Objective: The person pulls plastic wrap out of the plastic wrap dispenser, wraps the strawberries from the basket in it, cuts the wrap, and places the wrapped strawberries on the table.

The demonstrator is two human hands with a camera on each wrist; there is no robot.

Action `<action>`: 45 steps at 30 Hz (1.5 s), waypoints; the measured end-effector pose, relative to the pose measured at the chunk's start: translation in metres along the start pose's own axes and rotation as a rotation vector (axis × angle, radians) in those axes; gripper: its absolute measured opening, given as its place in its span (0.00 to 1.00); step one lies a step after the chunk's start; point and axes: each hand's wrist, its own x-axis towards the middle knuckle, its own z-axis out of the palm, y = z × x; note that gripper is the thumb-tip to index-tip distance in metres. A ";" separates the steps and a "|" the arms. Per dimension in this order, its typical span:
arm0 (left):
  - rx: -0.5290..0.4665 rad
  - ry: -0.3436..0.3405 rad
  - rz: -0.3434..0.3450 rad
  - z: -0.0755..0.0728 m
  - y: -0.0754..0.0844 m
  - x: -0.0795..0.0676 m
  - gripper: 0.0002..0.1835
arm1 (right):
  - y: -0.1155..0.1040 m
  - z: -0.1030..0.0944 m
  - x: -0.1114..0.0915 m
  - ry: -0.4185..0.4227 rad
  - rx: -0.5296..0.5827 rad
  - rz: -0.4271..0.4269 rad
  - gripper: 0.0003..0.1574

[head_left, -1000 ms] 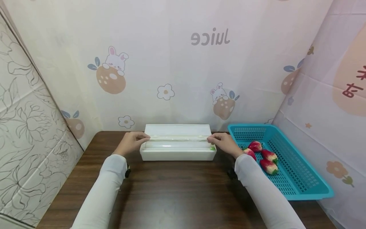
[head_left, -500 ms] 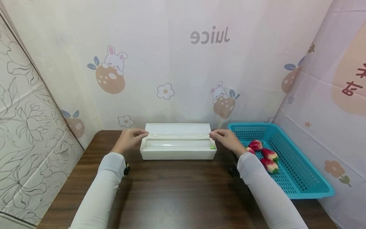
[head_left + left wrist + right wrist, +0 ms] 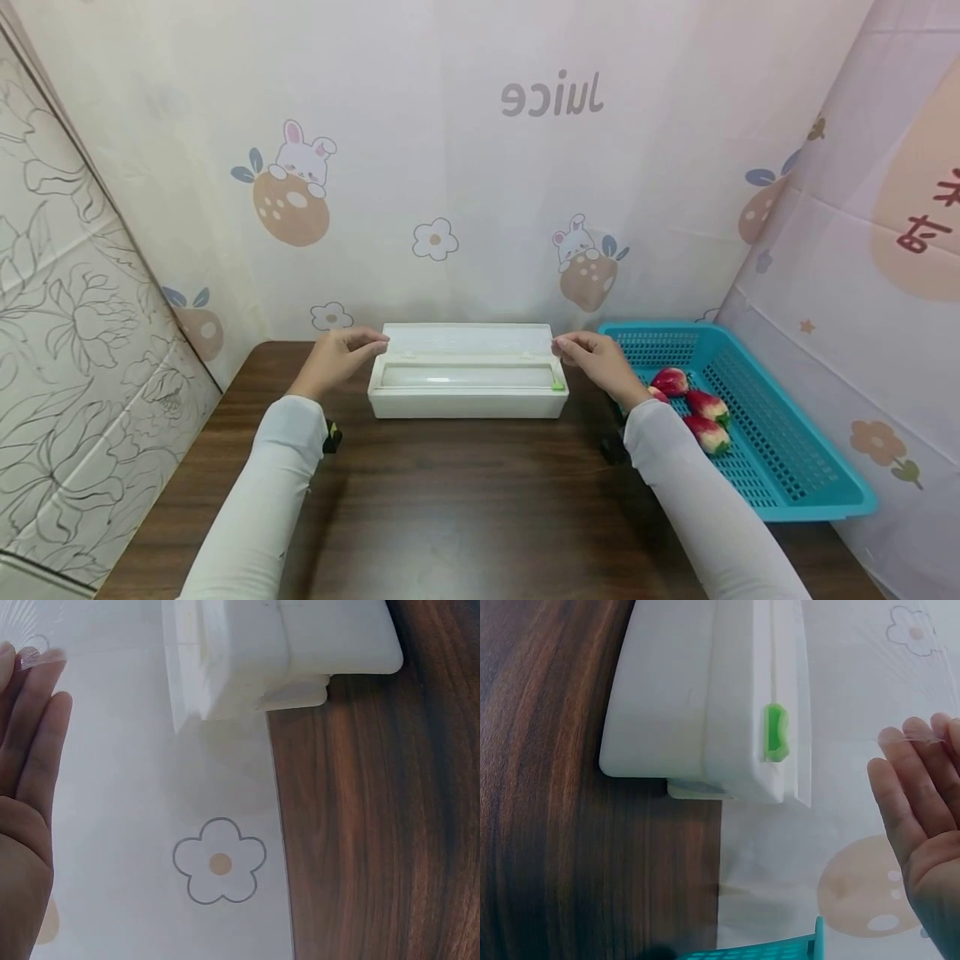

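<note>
A white cling film dispenser [image 3: 468, 406] stands at the back of the table with its lid [image 3: 468, 336] raised. Through its top window shows the pale roll [image 3: 457, 377], and a green cutter slider [image 3: 775, 733] sits at the right end. My left hand [image 3: 337, 358] pinches one corner of a clear sheet of cling film [image 3: 31, 657] above the dispenser's left side. At the opposite corner, my right hand [image 3: 596, 360] pinches the film between thumb and fingertips. Between the hands the film stretches over the dispenser, nearly invisible in the head view.
A blue plastic basket [image 3: 780, 512] with several red-and-cream strawberry-like fruits [image 3: 707, 405] stands to the right, close beside my right forearm. The dark wooden table [image 3: 450, 508] extends in front of the dispenser. A printed curtain [image 3: 450, 167] hangs directly behind it.
Both hands have risen and moved slightly apart, drawing the cling film up from the dispenser. The dispenser and basket have stayed in place.
</note>
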 end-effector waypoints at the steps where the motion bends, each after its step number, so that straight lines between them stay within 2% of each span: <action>1: -0.009 0.001 -0.001 0.000 0.001 0.000 0.12 | -0.001 0.000 -0.001 0.000 0.011 -0.001 0.31; 7: -0.024 0.003 -0.018 -0.005 0.009 -0.003 0.12 | -0.010 -0.002 -0.005 0.000 0.038 -0.023 0.28; 13: -0.016 0.037 0.005 -0.010 0.020 -0.003 0.11 | -0.022 -0.006 -0.009 0.017 0.058 -0.054 0.29; 20: -0.033 0.051 -0.014 -0.015 0.030 0.000 0.13 | -0.034 -0.009 -0.010 0.066 0.003 -0.046 0.30; 25: -0.060 0.049 -0.016 -0.021 0.036 0.002 0.14 | -0.040 -0.012 -0.010 0.093 -0.032 -0.079 0.30; 30: -0.046 0.071 0.016 -0.026 0.042 0.004 0.14 | -0.047 -0.014 -0.010 0.101 -0.028 -0.112 0.28; 37: -0.066 0.093 0.012 -0.030 0.050 0.005 0.15 | -0.057 -0.019 -0.012 0.101 -0.044 -0.115 0.30; 45: -0.085 0.123 0.013 -0.036 0.063 0.009 0.13 | -0.069 -0.026 -0.012 0.117 -0.011 -0.134 0.28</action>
